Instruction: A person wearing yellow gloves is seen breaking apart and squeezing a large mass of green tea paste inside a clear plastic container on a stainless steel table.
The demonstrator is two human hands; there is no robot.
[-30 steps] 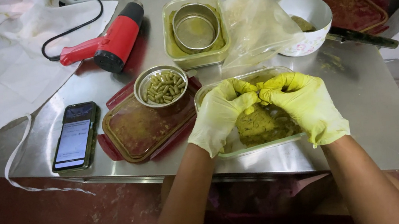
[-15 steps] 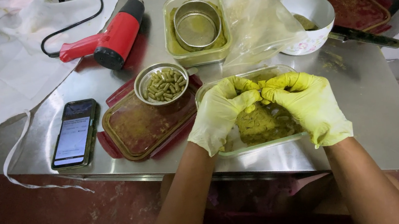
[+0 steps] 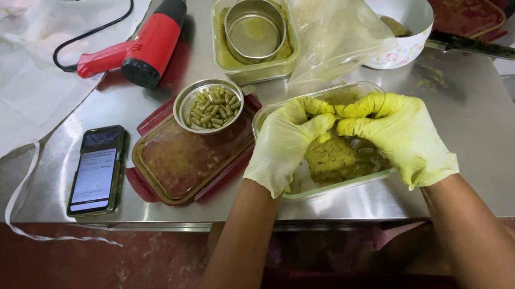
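i'm watching both gloved hands meeting over the clear container at the front edge of the steel table. the left hand is curling its fingers inward, and the right hand is doing the same, fingertips pressing together right where the two hands are touching. they're pinching something small between them, but i can't tell what it is, it's hidden by the gloves. under the hands a lump of green-yellow powder is sitting inside the container. just left of it, a small metal bowl of capsules is resting on a brown-stained lid. behind, a sieve is sitting in a green-dusted tub, with a plastic bag and a white bowl beside it. a red heat gun and a phone are lying further left.
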